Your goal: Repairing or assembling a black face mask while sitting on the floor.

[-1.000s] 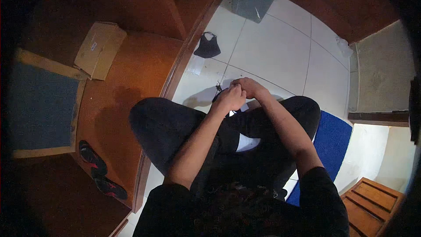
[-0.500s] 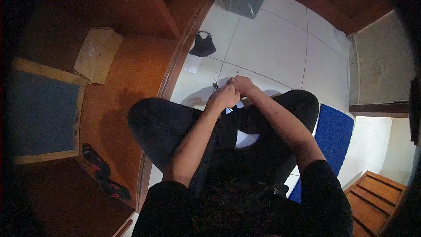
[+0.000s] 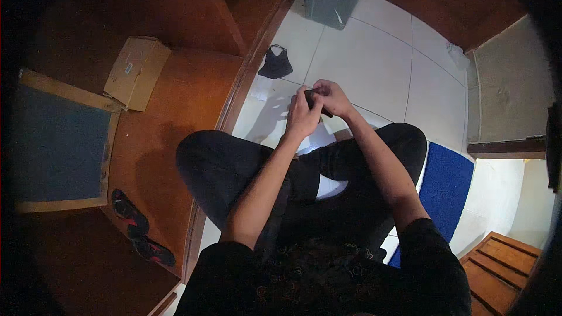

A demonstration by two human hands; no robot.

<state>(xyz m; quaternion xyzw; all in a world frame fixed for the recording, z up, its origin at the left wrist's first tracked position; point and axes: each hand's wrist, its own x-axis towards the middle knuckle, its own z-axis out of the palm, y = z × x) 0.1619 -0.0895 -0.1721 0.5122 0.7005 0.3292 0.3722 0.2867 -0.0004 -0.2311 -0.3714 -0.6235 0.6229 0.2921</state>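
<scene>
Both hands sit higher in the frame than half a second ago, and a small dark object (image 3: 309,99) now shows between them, just above frame centre. Left hand (image 3: 302,119): thumb and fingers clamped on the object. Right hand (image 3: 335,101): fingers bent in over its upper end; cannot tell whether they pinch it or only touch. Object's kind not resolved; much of it covered by fingers. Held over floor tile (image 3: 374,52), black face mask (image 3: 276,63) lying apart at upper centre-left.

Handling notes (judgement): left grip should act as the fixed side, firm but not squeezing; right fingertips do the fine work with small motions. Rolling the left thumb aside would uncover the object. Keeping it low over the floor would limit any drop.
</scene>
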